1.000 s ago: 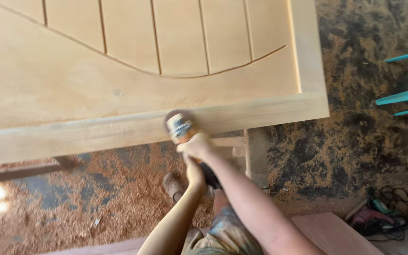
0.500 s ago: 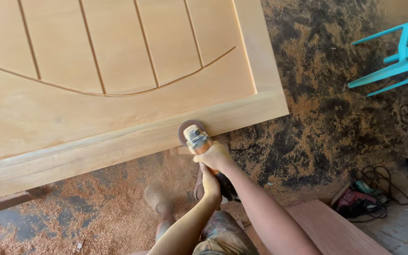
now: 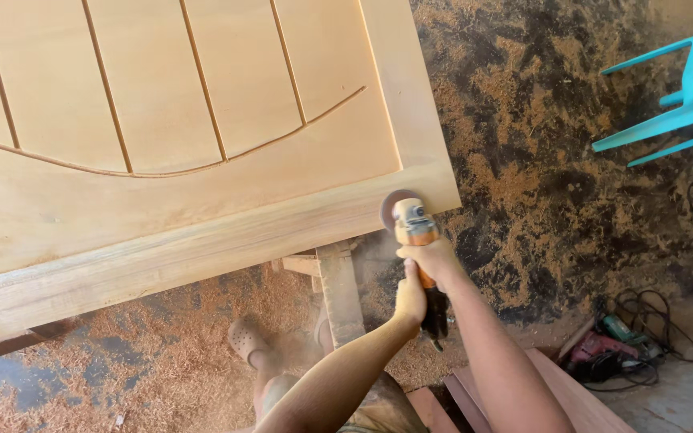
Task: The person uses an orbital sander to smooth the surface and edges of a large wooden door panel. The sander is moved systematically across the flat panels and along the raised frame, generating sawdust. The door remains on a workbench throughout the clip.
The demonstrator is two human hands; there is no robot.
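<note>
I see the angle grinder (image 3: 415, 232) at the lower right corner of the wooden door (image 3: 202, 160), its round sanding disc (image 3: 391, 210) pressed against the door's near edge just short of the corner. The tool's orange and grey head points away from me, and its dark body runs back toward me under my hands. My right hand (image 3: 436, 258) is wrapped tight around the grinder just behind the head. My left hand (image 3: 411, 295) is closed around the body right behind it, the two hands touching. Most of the grinder's body is hidden under my fingers, and only its dark tail end shows below my left wrist.

The door lies flat, pale, with straight grooves and one long curved groove across its panels. Its far and left parts run out of the frame. Below its edge I see a wooden trestle leg (image 3: 338, 293) holding it up, with a haze of dust around it. My foot in a tan clog (image 3: 248, 341) stands on the sawdust-covered floor (image 3: 539, 160). A turquoise plastic chair (image 3: 683, 96) sits well apart at the upper right, cut off by the frame. Power tools with tangled cables (image 3: 619, 345) lie near a reddish board (image 3: 555, 393) at lower right; I cannot make out their kind.
</note>
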